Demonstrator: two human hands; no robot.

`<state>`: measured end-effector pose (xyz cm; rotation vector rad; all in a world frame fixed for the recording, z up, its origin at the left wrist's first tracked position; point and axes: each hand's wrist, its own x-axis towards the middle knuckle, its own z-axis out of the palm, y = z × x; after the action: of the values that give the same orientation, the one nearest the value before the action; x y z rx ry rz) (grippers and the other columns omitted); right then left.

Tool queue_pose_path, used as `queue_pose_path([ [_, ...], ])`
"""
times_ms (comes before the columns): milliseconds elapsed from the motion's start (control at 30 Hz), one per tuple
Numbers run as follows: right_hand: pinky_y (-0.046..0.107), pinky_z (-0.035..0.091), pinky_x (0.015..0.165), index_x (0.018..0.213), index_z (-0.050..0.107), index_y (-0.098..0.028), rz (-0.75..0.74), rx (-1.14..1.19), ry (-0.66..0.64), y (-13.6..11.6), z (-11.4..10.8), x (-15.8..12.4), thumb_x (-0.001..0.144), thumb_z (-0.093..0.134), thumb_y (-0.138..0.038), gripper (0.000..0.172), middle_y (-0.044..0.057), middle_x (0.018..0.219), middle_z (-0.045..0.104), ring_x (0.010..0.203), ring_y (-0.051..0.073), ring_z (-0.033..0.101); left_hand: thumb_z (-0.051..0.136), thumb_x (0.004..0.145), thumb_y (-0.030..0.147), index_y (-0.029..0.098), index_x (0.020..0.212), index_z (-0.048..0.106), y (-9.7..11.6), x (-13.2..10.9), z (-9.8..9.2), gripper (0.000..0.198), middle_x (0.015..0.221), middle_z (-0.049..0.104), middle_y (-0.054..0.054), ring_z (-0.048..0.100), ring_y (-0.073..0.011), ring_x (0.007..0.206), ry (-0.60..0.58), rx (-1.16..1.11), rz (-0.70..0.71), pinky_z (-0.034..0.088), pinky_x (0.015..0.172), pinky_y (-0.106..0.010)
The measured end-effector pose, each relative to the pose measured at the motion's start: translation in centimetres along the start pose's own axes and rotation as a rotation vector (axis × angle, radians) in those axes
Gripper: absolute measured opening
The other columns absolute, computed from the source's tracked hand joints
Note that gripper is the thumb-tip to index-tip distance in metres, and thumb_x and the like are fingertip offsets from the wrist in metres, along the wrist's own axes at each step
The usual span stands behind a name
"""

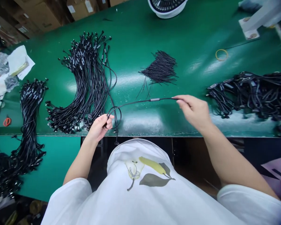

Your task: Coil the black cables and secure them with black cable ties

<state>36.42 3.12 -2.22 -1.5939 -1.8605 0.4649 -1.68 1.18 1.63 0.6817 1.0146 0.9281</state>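
The person holds a thin black cable (165,98) over the near part of the green desk (192,40), between the big bundle of cables (93,87) on the left and the heap of cables (253,93) on the right. The left hand (100,126) grips its looped part between thumb and bent fingers; the right hand (195,112) pinches it between thumb and forefinger. It looks light and bendy, perhaps springy where looped, with the grey sleeve (155,99) probably its stiffest spot; a gentle pinch on either side of that should suit. Its long axis runs left to right, bowed slightly toward the far side, right end a little farther; whether the left hand hides its tip cannot be told
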Motion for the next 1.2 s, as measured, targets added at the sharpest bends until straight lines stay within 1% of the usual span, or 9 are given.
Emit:
queue_pose_path([
  [167,0.028,0.046,0.077,0.101,0.072,-0.017,0.038,-0.022,0.038,1.1,-1.0,0.4,0.093,0.047,-0.030,0.029,0.011,0.097,0.073,0.087,0.018,0.065,0.075,0.077,0.041,0.013,0.107,0.072,-0.1,-0.9,-1.6,0.042,0.078,0.062,-0.004,0.054,-0.0117,0.069,-0.195,0.473,-0.164,0.044,0.068,-0.026],
  [300,0.027,0.046,0.077,0.101,0.072,-0.018,0.032,-0.057,-0.003,1.3,-0.8,0.4,0.095,0.046,-0.032,0.031,0.010,0.097,0.073,0.088,0.017,0.066,0.059,0.089,0.043,0.018,0.089,0.071,-0.5,-1.6,-1.7,0.027,0.083,0.067,-0.004,0.059,-0.0150,0.079,-0.161,0.922,-0.045,0.044,0.076,-0.028],
  [433,0.028,0.046,0.077,0.104,0.071,-0.017,-0.024,-0.165,-0.010,1.0,0.3,0.1,0.095,0.044,-0.032,0.032,0.009,0.102,0.074,0.093,0.019,0.067,0.058,0.090,0.045,0.019,0.088,0.065,-0.8,-1.2,-1.1,0.027,0.058,0.047,0.005,0.044,-0.0087,0.051,0.012,0.599,0.066,0.041,0.059,-0.025],
  [600,0.028,0.036,0.057,0.101,0.069,-0.017,-0.221,-0.390,-0.199,-1.8,2.4,-1.6,0.096,0.039,-0.031,0.033,0.008,0.090,0.074,0.074,0.018,0.065,0.073,0.080,0.040,0.017,0.099,0.066,-0.5,0.7,0.3,0.031,0.063,0.042,0.006,0.040,-0.0053,0.051,0.080,0.074,0.152,0.037,0.049,-0.019],
  [733,0.028,0.024,0.051,0.076,0.063,-0.017,-0.529,-0.303,-0.533,-6.6,3.8,-3.3,0.093,0.043,-0.020,0.026,0.004,0.066,0.066,0.054,0.013,0.054,0.065,0.085,0.046,0.019,0.090,0.060,-1.5,1.9,2.7,0.028,0.077,0.062,-0.001,0.062,-0.0121,0.070,0.104,0.186,0.269,0.050,0.067,-0.025],
  [833,0.027,0.025,0.052,0.077,0.062,-0.017,-0.671,-0.139,-0.602,-9.7,3.8,-2.7,0.093,0.044,-0.020,0.024,0.003,0.069,0.066,0.056,0.012,0.054,0.056,0.090,0.050,0.020,0.089,0.059,-2.8,1.9,4.3,0.030,0.092,0.070,-0.006,0.067,-0.0190,0.091,-0.002,0.478,0.286,0.050,0.087,-0.035],
  [1000,0.025,0.038,0.066,0.087,0.064,-0.019,-0.394,0.289,-0.371,-10.2,3.7,1.1,0.096,0.048,-0.036,0.025,0.004,0.087,0.068,0.076,0.014,0.059,0.058,0.088,0.051,0.019,0.092,0.064,-3.1,0.9,5.5,0.032,0.064,0.056,0.001,0.057,-0.0151,0.064,-0.265,0.508,0.122,0.048,0.073,-0.032],
  [1100,0.028,0.043,0.075,0.090,0.061,-0.019,-0.103,0.654,-0.245,-9.8,5.8,1.6,0.090,0.057,-0.047,0.028,0.003,0.086,0.063,0.080,0.015,0.056,0.061,0.087,0.049,0.019,0.090,0.062,-3.0,1.0,6.0,0.031,0.057,0.039,0.006,0.043,-0.0099,0.053,-0.162,0.160,0.109,0.043,0.062,-0.028],
  [1200,0.023,0.037,0.058,0.079,0.053,-0.019,0.245,1.072,-0.242,-10.5,8.5,0.6,0.091,0.051,-0.053,0.036,-0.003,0.065,0.047,0.060,0.010,0.045,0.063,0.087,0.048,0.017,0.081,0.060,-3.7,1.4,6.7,0.031,0.062,0.043,0.004,0.048,-0.0102,0.059,-0.080,0.038,0.047,0.041,0.062,-0.025],
])
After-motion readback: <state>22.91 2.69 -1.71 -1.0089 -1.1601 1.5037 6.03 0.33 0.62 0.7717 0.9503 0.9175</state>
